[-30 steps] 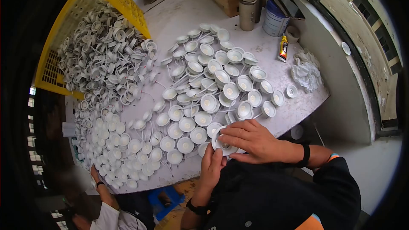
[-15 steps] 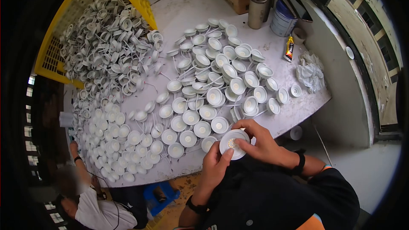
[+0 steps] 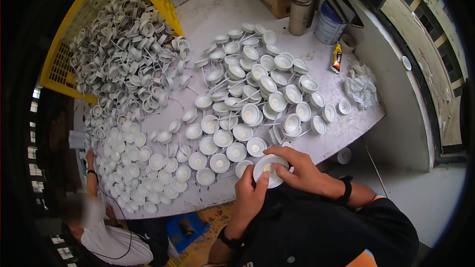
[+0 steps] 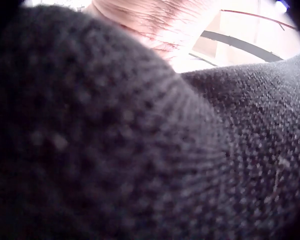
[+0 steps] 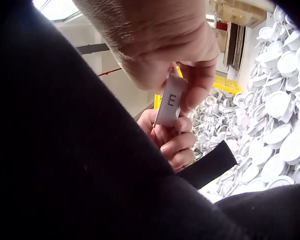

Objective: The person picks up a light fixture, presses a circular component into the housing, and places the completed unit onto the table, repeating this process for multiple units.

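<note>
A white round LED downlight (image 3: 269, 160) is held between both hands at the table's front edge, its face up toward the head camera. My left hand (image 3: 249, 198) grips the lower left of the rim, thumb laid over the face. At the right, my right hand (image 3: 306, 173) holds the rim with its fingers, thumb bent onto the face near the small yellowish LEDs. In the right wrist view the downlight's side wall (image 5: 171, 102) carries a dark printed mark, with fingers of both hands around it. Dark cloth fills most of the left wrist view.
Many similar downlights (image 3: 222, 138) cover the table (image 3: 208, 4). A yellow crate (image 3: 161, 0) spills more at the left. A flask (image 3: 299, 12), a bucket (image 3: 330, 23), a yellow tube (image 3: 337, 59) and crumpled plastic (image 3: 360, 88) stand along the right. Another person (image 3: 111, 242) is at lower left.
My right hand has gone from lying over the downlight to holding its rim, thumb on the face, uncovering the LEDs. The head view has shifted slightly. The other person has moved further into view.
</note>
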`<state>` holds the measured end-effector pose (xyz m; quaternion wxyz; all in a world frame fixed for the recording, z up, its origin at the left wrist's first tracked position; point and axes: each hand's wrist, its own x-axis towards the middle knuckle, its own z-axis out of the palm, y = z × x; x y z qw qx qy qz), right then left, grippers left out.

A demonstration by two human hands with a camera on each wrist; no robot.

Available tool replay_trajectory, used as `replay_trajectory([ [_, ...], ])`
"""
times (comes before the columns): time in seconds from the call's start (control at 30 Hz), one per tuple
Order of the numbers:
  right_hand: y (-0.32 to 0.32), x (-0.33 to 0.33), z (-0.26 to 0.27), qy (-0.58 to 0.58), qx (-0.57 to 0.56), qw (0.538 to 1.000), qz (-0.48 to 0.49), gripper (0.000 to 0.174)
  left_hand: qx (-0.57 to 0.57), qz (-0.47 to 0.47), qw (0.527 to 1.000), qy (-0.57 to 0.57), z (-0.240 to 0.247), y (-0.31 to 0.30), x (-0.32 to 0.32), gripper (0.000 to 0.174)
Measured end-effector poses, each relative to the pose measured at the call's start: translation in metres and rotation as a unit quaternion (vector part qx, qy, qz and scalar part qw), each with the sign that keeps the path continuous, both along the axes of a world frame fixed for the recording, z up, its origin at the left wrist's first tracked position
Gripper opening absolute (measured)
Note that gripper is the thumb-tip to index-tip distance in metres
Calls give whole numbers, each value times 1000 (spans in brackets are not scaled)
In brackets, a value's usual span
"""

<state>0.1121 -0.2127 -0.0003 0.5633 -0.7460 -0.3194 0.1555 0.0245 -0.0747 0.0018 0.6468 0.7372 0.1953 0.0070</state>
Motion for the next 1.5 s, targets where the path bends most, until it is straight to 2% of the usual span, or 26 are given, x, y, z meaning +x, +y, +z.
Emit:
replay_trajectory([
  [0.07, 0, -1, 2, 0, -9, 1000, -5, 40, 6, 1, 1000, -3, 3, 1, 0, 22],
  [0.13, 0, -2, 2, -1, -18, 1000, -12, 41, -67, 6, 997, 23, 10, 2, 1, 23],
  [0.17, 0, 0, 2, -4, -23, 1000, -12, 40, -66, 6, 998, 23, 9, 1, 2, 23],
  [0.27, 2, -1, 6, -18, -41, 999, -3, 39, -1, 20, 1000, 11, 1, -1, 4, 22],
  [0.33, 3, -2, 6, -28, -54, 998, 8, 38, 132, 23, 991, -29, -3, 0, 5, 22],
  [0.47, 4, -3, 3, -22, -23, 999, -3, 36, 141, 19, 989, -42, -4, 1, 7, 22],
  [0.57, 3, -2, 4, 7, -19, 1000, -5, 34, 97, 16, 994, -39, 0, 1, 6, 23],
  [0.63, 2, -1, 7, 20, -25, 999, -7, 33, -1, 10, 999, -37, 4, 2, 4, 26],
  [0.7, -1, 3, 12, 144, -42, 989, 11, 33, -4, 4, 1000, -30, 7, 3, 4, 27],
  [0.8, -4, 4, -1, 170, -8, 985, 1, 34, -32, 0, 999, -5, 5, 4, 5, 28],
  [0.93, -3, 7, 7, 187, -35, 982, -3, 32, -84, -14, 996, 31, 0, 6, 6, 30],
  [1.03, -4, 11, -3, 127, -26, 992, -7, 30, -77, -39, 996, 31, -4, 3, 10, 29],
  [1.13, -6, 16, -16, 119, 20, 990, -71, 28, -72, -67, 994, 50, -13, 6, 11, 28],
  [1.27, -7, 26, -14, 168, 16, 983, -77, 28, -79, -83, 990, 80, -14, 11, 28, 28],
  [1.4, -6, 44, -30, 128, 32, 989, -63, 35, -47, -96, 989, 103, -14, 18, 55, 28],
  [1.47, -3, 50, -27, 239, 54, 963, -113, 47, -46, -62, 991, 105, -19, 37, 80, 26],
  [1.5, -4, 54, -34, 242, 58, 962, -111, 47, -50, -32, 993, 106, -23, 49, 94, 25],
])
